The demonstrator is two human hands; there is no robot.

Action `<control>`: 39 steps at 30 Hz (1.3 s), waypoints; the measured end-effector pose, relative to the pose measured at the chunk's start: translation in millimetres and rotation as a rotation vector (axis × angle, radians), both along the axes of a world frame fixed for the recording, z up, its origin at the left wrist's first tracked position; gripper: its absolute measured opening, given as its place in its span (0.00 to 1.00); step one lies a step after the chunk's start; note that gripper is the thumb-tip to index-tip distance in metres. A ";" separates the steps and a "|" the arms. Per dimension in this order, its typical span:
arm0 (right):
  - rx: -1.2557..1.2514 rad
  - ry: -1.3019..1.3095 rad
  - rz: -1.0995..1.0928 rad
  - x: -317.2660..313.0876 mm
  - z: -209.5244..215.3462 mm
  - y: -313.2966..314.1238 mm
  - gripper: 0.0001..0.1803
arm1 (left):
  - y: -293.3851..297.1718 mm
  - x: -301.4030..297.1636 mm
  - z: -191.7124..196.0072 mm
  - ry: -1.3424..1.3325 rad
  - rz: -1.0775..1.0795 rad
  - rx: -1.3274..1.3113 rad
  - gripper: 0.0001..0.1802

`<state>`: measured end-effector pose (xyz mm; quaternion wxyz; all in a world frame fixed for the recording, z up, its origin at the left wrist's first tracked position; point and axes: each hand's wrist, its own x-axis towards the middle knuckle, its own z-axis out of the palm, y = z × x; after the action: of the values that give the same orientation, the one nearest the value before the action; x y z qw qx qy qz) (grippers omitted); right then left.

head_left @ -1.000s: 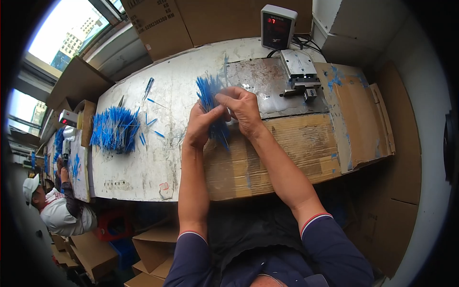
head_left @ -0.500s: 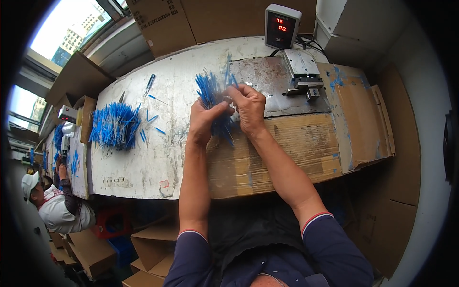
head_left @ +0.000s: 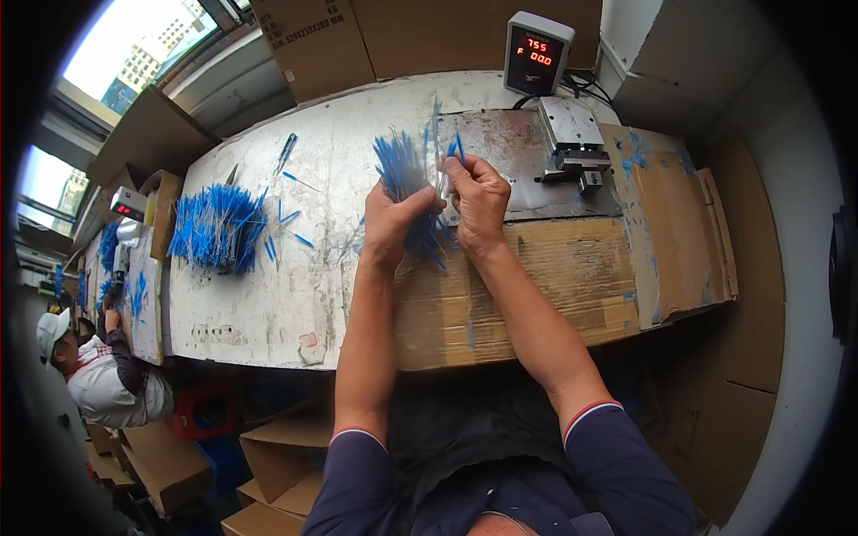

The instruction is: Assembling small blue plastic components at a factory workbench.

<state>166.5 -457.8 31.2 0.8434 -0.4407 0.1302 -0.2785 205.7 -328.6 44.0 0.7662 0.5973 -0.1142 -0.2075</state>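
My left hand [head_left: 393, 223] is wrapped round a thick bundle of thin blue-tipped stems [head_left: 399, 163], held upright over the near middle of the bench. Just to its right, my right hand [head_left: 483, 204] pinches a few similar stems [head_left: 455, 144] between thumb and fingertips, their blue ends pointing up. These few stand apart from the bundle at the top. Whether the stems are fine brushes is too small to tell. On the bench to the left lies a large pile of the same stems [head_left: 217, 230], with several loose ones [head_left: 305, 241] beside it.
A metal clamp-like fixture [head_left: 572, 134] sits on a metal plate [head_left: 500, 147] at right, below a display box [head_left: 538, 54] with red digits. Cardboard [head_left: 545, 277] covers the near bench edge. A blue pen-like tool [head_left: 286, 153] lies behind the pile. A co-worker [head_left: 112, 384] sits far left.
My right hand has drawn slightly away to the right, with the few stems now showing clearly above its fingertips. The left hand keeps its hold on the bundle. The display digits differ.
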 end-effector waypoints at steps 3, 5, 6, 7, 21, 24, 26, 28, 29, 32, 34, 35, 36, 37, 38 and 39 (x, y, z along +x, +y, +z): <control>0.113 0.006 0.067 -0.7 -1.7 -5.7 0.07 | -3.6 -2.1 1.5 -0.012 0.015 -0.033 0.16; 0.173 0.005 0.095 0.1 -1.8 -7.6 0.07 | -6.3 -3.3 1.9 -0.020 0.028 -0.061 0.14; 0.165 0.005 0.106 1.6 -1.9 -6.8 0.07 | -6.0 -2.8 1.3 -0.041 0.031 -0.042 0.14; 0.157 0.005 0.117 2.4 -2.0 -6.0 0.08 | -5.7 -2.6 0.6 -0.061 0.033 -0.023 0.15; 0.219 -0.030 0.185 2.5 -1.7 -13.8 0.07 | -5.5 -1.9 -3.6 -0.006 0.086 -0.047 0.13; 0.150 -0.060 0.076 4.5 -1.1 -12.8 0.07 | -4.2 1.7 -6.5 -0.007 0.083 -0.112 0.12; 0.102 -0.072 0.007 6.2 -2.1 -12.2 0.08 | -3.5 4.4 -8.2 -0.009 0.080 -0.151 0.12; 0.076 -0.133 -0.165 7.3 0.0 -10.8 0.08 | -3.3 6.9 -9.9 0.009 0.104 -0.281 0.12; 0.075 -0.131 -0.163 5.7 1.0 -12.4 0.08 | -3.3 8.3 -11.4 0.010 0.105 -0.281 0.12; 0.263 -0.196 -0.183 0.7 16.0 -16.3 0.08 | 10.2 17.1 -20.6 0.005 0.265 -0.425 0.11; 0.264 -0.190 -0.224 -3.8 16.8 -41.4 0.08 | 16.5 24.0 -23.3 0.009 0.238 -0.370 0.11; 0.270 -0.184 -0.262 -4.5 15.8 -48.0 0.08 | 20.9 26.3 -23.9 0.012 0.214 -0.311 0.11; 0.268 -0.182 -0.267 -5.3 14.8 -49.3 0.08 | 20.6 24.4 -20.0 0.021 0.146 -0.267 0.12; 0.220 -0.122 -0.158 -5.3 14.1 -49.0 0.09 | 17.3 19.6 -14.1 0.025 0.138 -0.268 0.12; 0.171 -0.062 -0.051 -4.7 13.0 -47.5 0.10 | 13.6 13.4 -8.6 0.021 0.061 -0.233 0.13; 0.123 -0.002 0.055 -4.5 14.0 -43.4 0.12 | 10.9 7.1 -2.0 0.015 -0.016 -0.197 0.14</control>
<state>161.9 -501.2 45.3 0.8765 -0.3910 0.1339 -0.2470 212.8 -317.7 42.1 0.8205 0.5164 -0.1330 -0.2061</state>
